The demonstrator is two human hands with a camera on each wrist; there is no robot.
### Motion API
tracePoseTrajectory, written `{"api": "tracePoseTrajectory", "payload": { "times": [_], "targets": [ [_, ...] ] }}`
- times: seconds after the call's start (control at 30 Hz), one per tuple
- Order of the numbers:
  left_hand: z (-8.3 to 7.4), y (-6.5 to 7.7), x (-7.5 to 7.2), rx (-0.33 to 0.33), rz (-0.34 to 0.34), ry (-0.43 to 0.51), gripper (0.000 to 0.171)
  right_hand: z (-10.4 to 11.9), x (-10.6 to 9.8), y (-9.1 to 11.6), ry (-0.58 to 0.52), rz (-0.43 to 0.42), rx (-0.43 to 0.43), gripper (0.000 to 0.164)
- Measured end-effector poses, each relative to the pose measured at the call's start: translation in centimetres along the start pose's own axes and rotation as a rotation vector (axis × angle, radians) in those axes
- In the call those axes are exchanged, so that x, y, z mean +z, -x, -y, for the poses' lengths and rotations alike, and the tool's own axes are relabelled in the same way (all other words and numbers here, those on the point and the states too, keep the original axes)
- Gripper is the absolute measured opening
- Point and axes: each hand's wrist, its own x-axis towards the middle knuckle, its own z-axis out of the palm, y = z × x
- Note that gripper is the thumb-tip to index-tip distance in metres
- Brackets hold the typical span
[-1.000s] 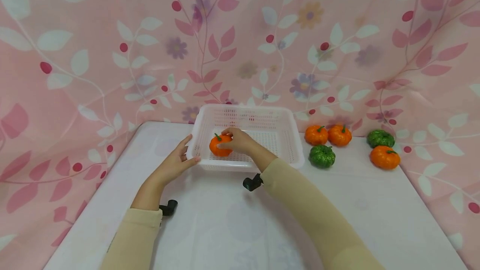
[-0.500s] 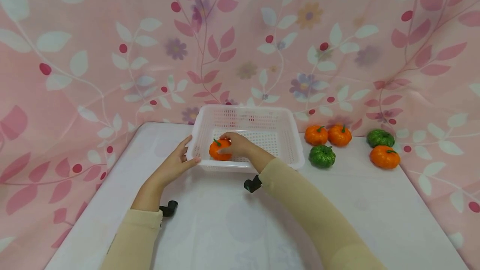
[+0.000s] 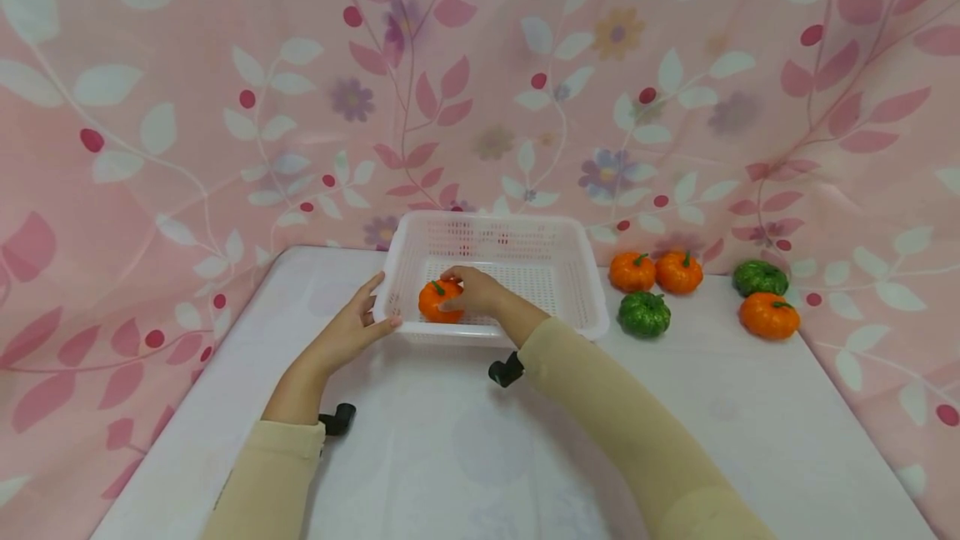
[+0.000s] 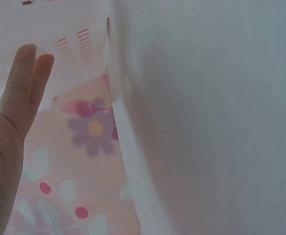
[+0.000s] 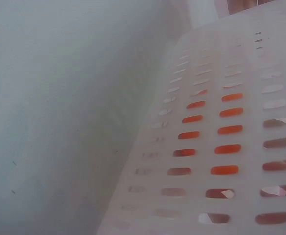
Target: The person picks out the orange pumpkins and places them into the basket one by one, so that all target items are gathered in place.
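Observation:
Inside the white plastic basket [image 3: 540,333], near its left front corner, sits a small orange pumpkin [image 3: 433,303] with a green stem. My right hand [image 3: 480,294] grips this pumpkin from its right side, fingers over the top and thumb in front. In the right wrist view, orange shows through the slots of the basket wall [image 5: 250,115], which hides the hand. My left hand [image 3: 341,342] touches the basket's left end, its thumb at the front rim. The left wrist view shows two extended fingers [image 4: 23,81] along the basket's outer side.
Right of the basket are two orange pumpkins [image 3: 632,272] and a green pumpkin [image 3: 644,314]. Farther right, another green pumpkin [image 3: 761,278] lies behind an orange one [image 3: 770,316]. A pink floral cloth [image 3: 480,107] hangs behind the white table [image 3: 450,448].
My right hand has lowered slightly within the basket, bringing the orange pumpkin down with it. My left hand has stayed at the basket's left end.

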Motion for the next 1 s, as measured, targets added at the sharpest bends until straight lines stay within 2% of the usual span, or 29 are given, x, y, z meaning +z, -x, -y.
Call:
{"api": "tracePoseTrajectory", "payload": {
  "times": [0.33,0.57,0.73,1.0],
  "targets": [
    [0.0,0.0,0.0,-0.005,0.001,0.004,0.096,0.0,-0.3,0.1,0.01,-0.016,-0.01,0.055],
    [0.0,0.0,0.1,0.013,0.004,0.009,0.094,0.4,-1.1,0.5,-0.032,-0.06,-0.053,0.053],
    [0.0,-0.1,0.1,0.028,0.001,0.019,0.094,0.9,-1.8,1.5,-0.041,-0.091,-0.075,0.046],
    [0.1,0.0,0.1,0.013,0.003,0.024,0.096,0.6,-3.7,4.0,-0.038,-0.157,-0.112,0.044]
  ]
}}
